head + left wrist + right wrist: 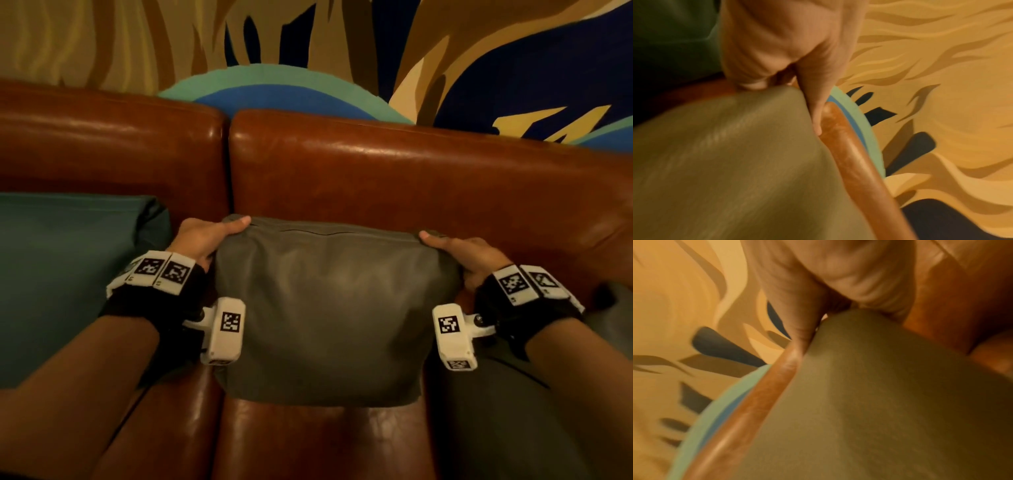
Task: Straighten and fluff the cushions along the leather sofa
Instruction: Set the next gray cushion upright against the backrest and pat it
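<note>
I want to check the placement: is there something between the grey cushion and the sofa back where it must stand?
Nothing visible. The grey cushion stands against the sofa back, both hands gripping its top corners.

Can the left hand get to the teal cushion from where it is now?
Probably yes. The teal cushion sits just beside the left hand with nothing between them, but that hand's grip is on the grey cushion corner and must let go first.

A painted mural of tan, brown and navy wavy shapes covers the wall behind. Low on it sits a rounded teal arc over a blue band.
</note>
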Demonstrator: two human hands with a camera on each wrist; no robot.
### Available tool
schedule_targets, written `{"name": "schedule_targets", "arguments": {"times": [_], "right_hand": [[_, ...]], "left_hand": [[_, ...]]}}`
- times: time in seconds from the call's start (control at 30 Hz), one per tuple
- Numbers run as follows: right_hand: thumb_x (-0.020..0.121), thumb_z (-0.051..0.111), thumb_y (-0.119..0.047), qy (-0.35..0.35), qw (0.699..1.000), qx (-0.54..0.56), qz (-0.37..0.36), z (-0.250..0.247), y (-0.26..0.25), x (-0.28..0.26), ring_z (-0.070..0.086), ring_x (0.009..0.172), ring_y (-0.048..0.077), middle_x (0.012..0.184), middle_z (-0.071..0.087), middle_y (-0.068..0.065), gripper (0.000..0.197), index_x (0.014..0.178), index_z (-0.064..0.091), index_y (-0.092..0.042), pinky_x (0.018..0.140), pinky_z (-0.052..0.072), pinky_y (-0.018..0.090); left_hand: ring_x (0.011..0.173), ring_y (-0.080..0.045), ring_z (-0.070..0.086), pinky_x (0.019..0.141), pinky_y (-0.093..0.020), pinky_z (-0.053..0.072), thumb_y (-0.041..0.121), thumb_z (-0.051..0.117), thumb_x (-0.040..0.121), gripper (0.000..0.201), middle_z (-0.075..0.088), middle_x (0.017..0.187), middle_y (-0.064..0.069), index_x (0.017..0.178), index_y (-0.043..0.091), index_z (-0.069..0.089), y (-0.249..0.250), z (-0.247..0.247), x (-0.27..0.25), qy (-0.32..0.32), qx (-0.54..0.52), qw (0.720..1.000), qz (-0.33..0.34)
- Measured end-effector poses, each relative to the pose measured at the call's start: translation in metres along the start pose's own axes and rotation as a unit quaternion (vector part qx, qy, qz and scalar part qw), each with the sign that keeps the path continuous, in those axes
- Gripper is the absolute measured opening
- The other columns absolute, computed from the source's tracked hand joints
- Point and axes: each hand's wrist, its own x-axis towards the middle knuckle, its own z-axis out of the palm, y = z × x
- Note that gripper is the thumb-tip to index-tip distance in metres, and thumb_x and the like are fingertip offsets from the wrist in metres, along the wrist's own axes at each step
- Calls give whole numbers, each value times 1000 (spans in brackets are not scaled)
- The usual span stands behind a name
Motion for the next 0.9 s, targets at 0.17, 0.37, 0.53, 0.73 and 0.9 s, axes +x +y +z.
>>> {"name": "schedule_targets", "arguments": {"times": [0.17,0.37,0.53,0.73,0.9], "right_hand": [[64,81,-26,-73,994,85,-16,-17,-1,-27,75,91,29,107,75,15,69,126,62,-4,69,61,39],[92,62,-24,-151,974,166,-38,-36,-8,-59,68,100,17,112,71,10,29,116,65,-8,67,61,29],[29,101,-44,-105,963,235,-77,-4,3,-34,73,101,24,119,71,15,112,128,64,-6,66,61,35],[95,63,-17,-58,958,224,-170,19,51,-57,73,99,20,112,75,10,27,120,68,-8,78,61,28],[92,66,-20,-36,939,213,-266,2,28,-77,73,101,17,107,77,3,22,113,72,-15,84,60,30]], "left_hand": [[86,-12,69,64,-21,56,22,68,89,21,73,92,-4,98,4,68,14,-16,-34,-85,-13,995,51],[85,-10,73,70,-18,57,18,54,97,21,77,89,-5,98,1,66,21,-32,-59,-178,-121,973,78],[89,-9,72,73,-18,55,14,63,92,15,77,91,-2,101,3,67,18,-4,-53,-127,-206,962,129],[111,-14,65,86,-21,54,-3,65,83,47,68,120,-3,127,10,56,-37,-20,-53,-95,-171,968,156],[108,-12,67,82,-18,54,-1,66,79,51,70,119,-3,128,9,56,-27,-36,-60,-116,-198,954,192]]}}
